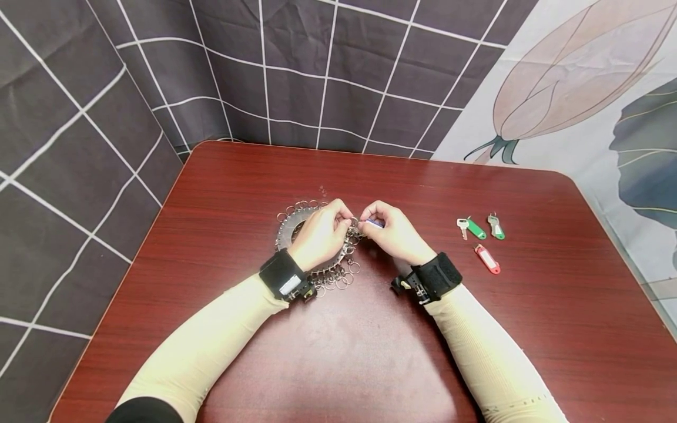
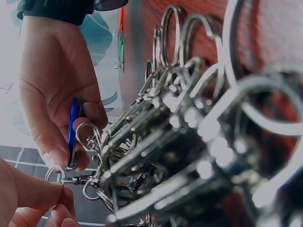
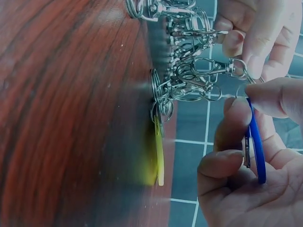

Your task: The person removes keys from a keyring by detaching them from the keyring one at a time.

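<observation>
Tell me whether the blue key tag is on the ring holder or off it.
Off. The right hand pinches the blue tag beside the ring holder; the left hand holds a clasp toward it.

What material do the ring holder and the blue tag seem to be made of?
The ring holder and its clips look like polished metal: silver and shiny with bright glints. The blue tag in the right hand looks like smooth plastic, probably: uniform colour, thin edge.

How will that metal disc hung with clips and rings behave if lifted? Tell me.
The disc looks like stiff steel, so probably heavy for its size. Its clips hang loose and would likely swing, jingle and snag. On the table it lies flat and seems unlikely to roll.
</observation>
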Motion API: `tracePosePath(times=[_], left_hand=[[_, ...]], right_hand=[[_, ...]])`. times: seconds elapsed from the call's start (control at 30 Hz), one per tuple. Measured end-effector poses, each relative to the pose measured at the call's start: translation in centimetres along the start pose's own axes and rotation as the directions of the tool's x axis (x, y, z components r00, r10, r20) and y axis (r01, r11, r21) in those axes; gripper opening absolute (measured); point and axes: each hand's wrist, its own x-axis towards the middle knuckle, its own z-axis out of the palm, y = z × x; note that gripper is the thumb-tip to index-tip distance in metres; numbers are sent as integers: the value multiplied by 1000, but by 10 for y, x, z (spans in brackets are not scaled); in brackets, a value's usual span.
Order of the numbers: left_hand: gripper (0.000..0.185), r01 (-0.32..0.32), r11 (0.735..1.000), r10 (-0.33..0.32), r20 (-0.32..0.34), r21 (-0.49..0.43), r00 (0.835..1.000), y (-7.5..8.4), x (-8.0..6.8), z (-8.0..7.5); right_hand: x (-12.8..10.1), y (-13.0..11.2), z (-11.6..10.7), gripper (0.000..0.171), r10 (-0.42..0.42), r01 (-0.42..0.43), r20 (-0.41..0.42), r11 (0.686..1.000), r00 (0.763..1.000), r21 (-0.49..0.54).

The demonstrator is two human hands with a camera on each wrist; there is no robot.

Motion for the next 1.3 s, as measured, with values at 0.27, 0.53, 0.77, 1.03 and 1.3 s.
tracePosePath(times=[0.27,0.53,0.77,1.03,1.3], left_hand=[[10,-12,1000,12,77,-4,997,0,1,4],[7,71,997,-73,75,31,995,-2,1,5],[5,69,997,-69,22,19,997,-3,1,4],[9,58,998,-59,-5,-17,998,-2,1,3],[6,2,997,-1,8,-73,1000,-4,1,3]], right_hand=[[-1,-1,-1,8,-1,5,-65,999,998,53],[10,36,5,9,7,0,-90,997,996,80],[9,38,6,10,14,-13,-23,999,1000,49],[-1,0,0,8,9,-12,65,999,998,42],[9,36,6,9,0,0,14,999,1000,33]])
